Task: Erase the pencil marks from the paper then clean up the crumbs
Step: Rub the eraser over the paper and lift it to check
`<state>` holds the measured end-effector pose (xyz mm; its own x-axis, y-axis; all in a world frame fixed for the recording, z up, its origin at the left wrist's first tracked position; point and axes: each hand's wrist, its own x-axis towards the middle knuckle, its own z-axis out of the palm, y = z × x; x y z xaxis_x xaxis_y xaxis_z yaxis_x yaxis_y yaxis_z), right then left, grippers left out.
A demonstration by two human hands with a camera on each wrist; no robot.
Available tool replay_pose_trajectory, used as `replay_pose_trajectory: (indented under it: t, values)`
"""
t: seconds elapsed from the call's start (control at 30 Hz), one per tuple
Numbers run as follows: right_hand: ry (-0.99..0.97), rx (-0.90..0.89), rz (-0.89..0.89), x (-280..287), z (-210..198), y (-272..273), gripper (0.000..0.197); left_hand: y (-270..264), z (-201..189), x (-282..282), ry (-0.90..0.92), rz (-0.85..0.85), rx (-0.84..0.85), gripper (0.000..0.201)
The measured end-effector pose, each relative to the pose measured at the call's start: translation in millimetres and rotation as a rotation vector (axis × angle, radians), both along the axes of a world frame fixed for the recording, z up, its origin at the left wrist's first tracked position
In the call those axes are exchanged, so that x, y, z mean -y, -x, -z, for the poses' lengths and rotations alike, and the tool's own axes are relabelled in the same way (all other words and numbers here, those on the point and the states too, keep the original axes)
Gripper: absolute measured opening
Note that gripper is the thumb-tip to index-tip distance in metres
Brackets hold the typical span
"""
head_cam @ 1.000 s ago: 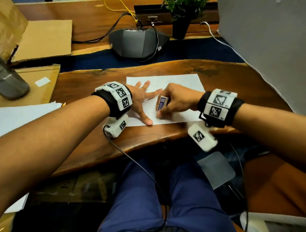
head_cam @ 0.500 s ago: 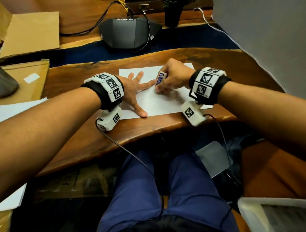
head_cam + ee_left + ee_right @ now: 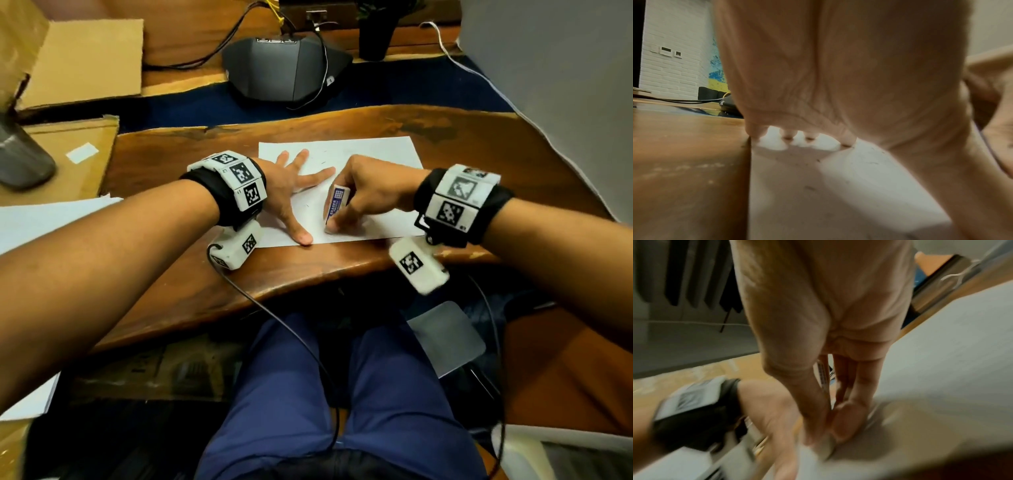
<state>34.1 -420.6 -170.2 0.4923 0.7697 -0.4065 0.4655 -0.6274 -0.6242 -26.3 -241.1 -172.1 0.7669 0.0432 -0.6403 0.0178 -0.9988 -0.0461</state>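
Observation:
A white sheet of paper (image 3: 370,150) lies on the wooden desk (image 3: 191,274), with faint pencil marks and dark crumbs (image 3: 809,188) on it. My left hand (image 3: 294,192) lies flat with spread fingers on the sheet's left part, thumb near the front edge. My right hand (image 3: 363,195) grips a white eraser in a blue sleeve (image 3: 336,205) and presses its lower end onto the paper near the front edge. In the right wrist view the eraser (image 3: 823,378) shows between thumb and fingers, blurred. The left wrist view has the fingertips (image 3: 788,134) touching the paper (image 3: 838,203).
A dark conference speaker (image 3: 284,68) with cables sits beyond the desk, a plant pot (image 3: 375,34) to its right. Cardboard pieces (image 3: 85,58) and a grey cylinder (image 3: 20,154) are at the left, loose white sheets (image 3: 41,219) under my left forearm. A grey panel (image 3: 555,68) stands at right.
My right hand with the eraser went from the paper's front edge to its far part and has come back toward the front edge. The left hand stays flat on the sheet.

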Motion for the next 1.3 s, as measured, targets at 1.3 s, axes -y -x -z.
replay_pose_trajectory:
  t: [1.3]
  values:
    - [-0.126,0.226,0.361,-40.2,2.8,-1.1,0.032,-1.0,6.4,-8.3,0.027,0.017,0.033,0.15]
